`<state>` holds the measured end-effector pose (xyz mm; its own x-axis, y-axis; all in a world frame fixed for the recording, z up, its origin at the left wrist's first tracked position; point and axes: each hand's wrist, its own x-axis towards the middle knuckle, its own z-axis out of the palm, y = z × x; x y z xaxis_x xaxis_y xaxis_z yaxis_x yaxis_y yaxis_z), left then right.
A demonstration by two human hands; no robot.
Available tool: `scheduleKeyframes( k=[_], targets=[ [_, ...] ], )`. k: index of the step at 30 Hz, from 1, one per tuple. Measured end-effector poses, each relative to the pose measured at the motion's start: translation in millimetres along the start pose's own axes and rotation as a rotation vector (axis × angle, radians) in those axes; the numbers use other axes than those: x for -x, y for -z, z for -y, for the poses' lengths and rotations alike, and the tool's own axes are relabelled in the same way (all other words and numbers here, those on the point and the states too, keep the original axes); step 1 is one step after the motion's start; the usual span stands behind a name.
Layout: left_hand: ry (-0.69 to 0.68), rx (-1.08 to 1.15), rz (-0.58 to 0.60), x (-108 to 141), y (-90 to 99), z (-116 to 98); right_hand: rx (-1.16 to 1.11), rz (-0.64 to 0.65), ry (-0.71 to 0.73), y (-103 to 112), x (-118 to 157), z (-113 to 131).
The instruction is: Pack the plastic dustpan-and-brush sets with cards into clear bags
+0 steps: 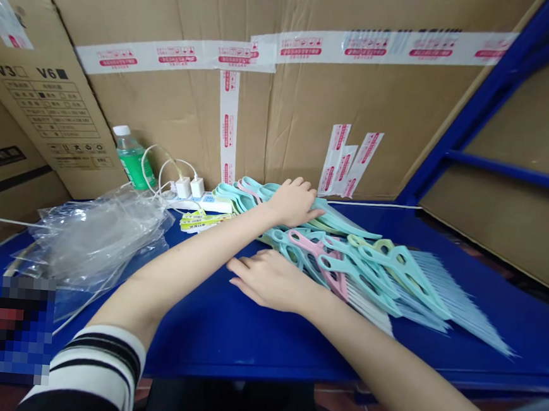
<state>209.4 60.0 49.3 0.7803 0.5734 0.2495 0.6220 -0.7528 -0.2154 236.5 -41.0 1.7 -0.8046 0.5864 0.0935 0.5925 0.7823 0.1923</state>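
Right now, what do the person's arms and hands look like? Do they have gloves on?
No gloves: the left hand and right hand are bare, with no rings or watch showing. The left arm has a sleeve with a white cuff, black stripes and a black part higher up. No sleeve shows on the right arm.

brush handles (316, 247): teal, pink | table (226, 335): blue | sleeve (95, 362): black-white stripes | tape (176, 56): white, red print
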Motion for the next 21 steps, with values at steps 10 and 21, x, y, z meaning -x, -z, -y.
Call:
scheduleKeyframes(
  k=[10, 21],
  targets=[
    [-0.041, 0.003, 0.021, -18, -18.5, -2, -0.002, 0.017, 0.030, 1, 2, -4],
    [-0.021, 0.150, -0.256, 52, 10.7, 44, 0.044, -0.073, 0.046, 2, 4, -5]
  ],
)
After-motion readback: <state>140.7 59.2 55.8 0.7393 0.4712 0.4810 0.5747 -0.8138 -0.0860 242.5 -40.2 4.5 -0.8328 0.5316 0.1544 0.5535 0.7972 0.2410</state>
